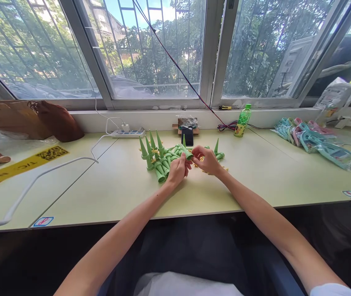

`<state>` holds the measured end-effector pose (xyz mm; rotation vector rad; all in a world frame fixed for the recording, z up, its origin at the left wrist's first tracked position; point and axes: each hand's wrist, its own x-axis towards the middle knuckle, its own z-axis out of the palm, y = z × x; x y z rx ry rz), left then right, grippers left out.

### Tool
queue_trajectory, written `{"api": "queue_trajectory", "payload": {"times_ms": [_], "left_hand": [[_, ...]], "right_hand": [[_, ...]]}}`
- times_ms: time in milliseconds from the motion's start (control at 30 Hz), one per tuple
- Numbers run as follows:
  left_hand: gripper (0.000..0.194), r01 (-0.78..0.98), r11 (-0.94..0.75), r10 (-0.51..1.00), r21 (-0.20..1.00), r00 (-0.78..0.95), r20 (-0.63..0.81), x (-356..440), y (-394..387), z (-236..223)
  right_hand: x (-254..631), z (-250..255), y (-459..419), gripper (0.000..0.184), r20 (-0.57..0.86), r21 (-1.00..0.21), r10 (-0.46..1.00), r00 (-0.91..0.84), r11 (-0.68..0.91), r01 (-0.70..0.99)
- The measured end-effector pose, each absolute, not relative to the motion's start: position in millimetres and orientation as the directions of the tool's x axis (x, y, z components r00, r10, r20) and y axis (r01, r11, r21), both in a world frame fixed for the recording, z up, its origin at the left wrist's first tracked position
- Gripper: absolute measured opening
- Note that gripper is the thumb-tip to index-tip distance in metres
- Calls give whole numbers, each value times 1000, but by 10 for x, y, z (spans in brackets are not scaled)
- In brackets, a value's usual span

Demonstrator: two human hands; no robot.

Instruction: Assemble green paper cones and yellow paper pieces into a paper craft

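My left hand (177, 171) is closed round a light green hollow cone-shaped piece (187, 153), holding it tilted above the table with its wide end towards the right. At that wide end, the fingers of my right hand (208, 159) are pinched together; what sits between them is too small to make out. Several similar green pointed pieces (159, 173) stand and lie in a cluster to the left of my hands, with small yellow bits on some. Beneath and beside my right hand are scattered small yellow parts (224, 168). Another green cone (216, 146) stands just beyond it.
Behind the green pieces lie a dark phone (187, 135) and a small cardboard box (180, 123). A green drink bottle (242, 121) stands by the window ledge. Bagged turquoise and pink items (314, 139) lie right. A power strip (128, 132) and white cable (54, 168) are left.
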<state>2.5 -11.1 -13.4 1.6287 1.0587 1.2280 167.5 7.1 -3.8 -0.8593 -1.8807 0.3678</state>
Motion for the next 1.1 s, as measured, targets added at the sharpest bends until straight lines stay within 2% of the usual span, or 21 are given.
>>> {"api": "queue_trajectory", "payload": {"times_ms": [233, 400, 533, 700, 1100], "left_hand": [[44, 90, -367, 921, 926, 177, 348, 28, -95, -123], [41, 119, -398, 917, 910, 91, 389, 32, -93, -124], [36, 117, -384, 923, 916, 14, 385, 24, -83, -130], [34, 151, -400, 916, 904, 36, 400, 28, -102, -118], [37, 213, -450, 893, 867, 74, 445, 21, -126, -117]], "right_hand": [[1645, -36, 69, 4, 656, -565, 696, -294, 710, 421], [1697, -54, 120, 13, 667, -500, 662, -343, 738, 452], [1797, -80, 191, 11, 627, -420, 684, -374, 700, 578], [1887, -92, 242, 14, 549, -341, 732, -404, 638, 690], [1895, -106, 255, 10, 458, -333, 792, -403, 573, 749]]}}
